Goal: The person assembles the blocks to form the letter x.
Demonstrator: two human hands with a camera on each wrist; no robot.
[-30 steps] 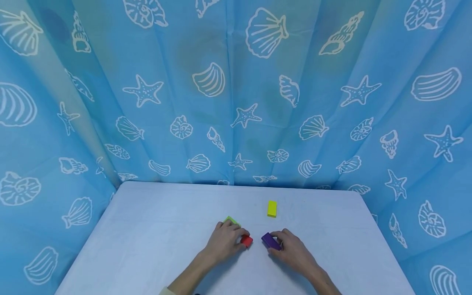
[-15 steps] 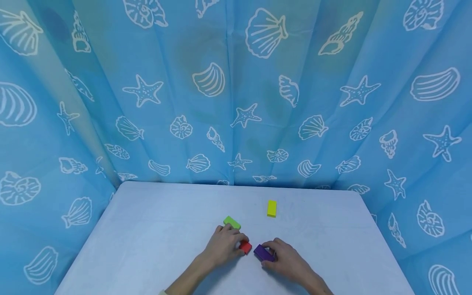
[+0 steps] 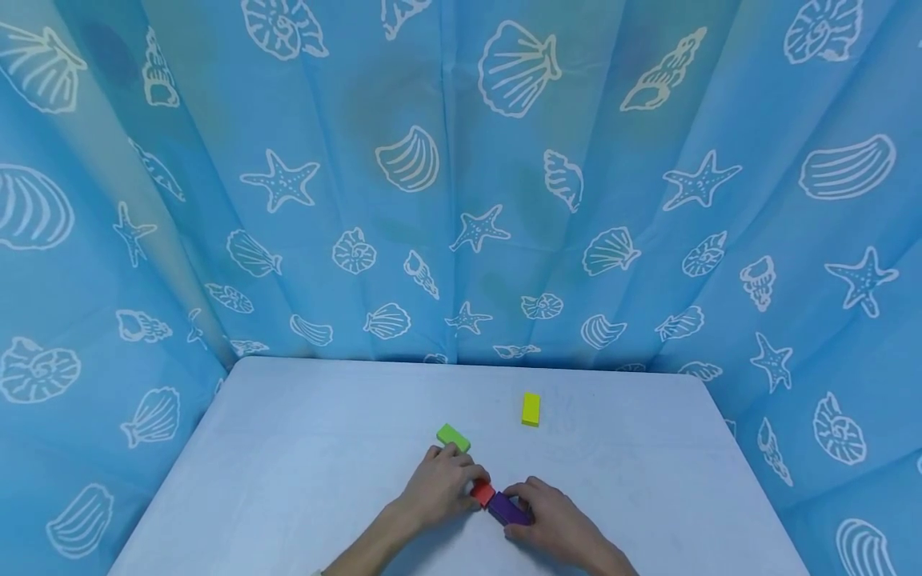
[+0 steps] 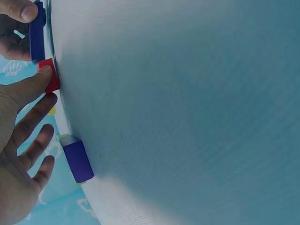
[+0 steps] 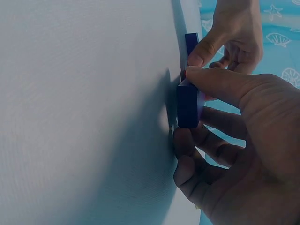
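Near the table's front middle, my left hand [image 3: 441, 486] pinches a small red block [image 3: 483, 493] between thumb and index finger. Its other fingers are spread apart in the left wrist view. My right hand [image 3: 553, 518] grips a purple block [image 3: 508, 510] by its sides, thumb on the near side. The two blocks meet end to end, or nearly so, at an angle. Just beyond the left fingers lies a light green block [image 3: 453, 437]. In the left wrist view a dark purple block face [image 4: 78, 161] with a green edge stands beside that hand.
A yellow block [image 3: 531, 409] lies farther back on the white table [image 3: 324, 432], right of the green one. Behind and beside the table hangs a blue curtain [image 3: 446, 264] printed with shells and starfish.
The right hand has brought the purple block left and toward the person, up to the red block. The left hand has shifted slightly nearer with the red block, uncovering more of the green block.
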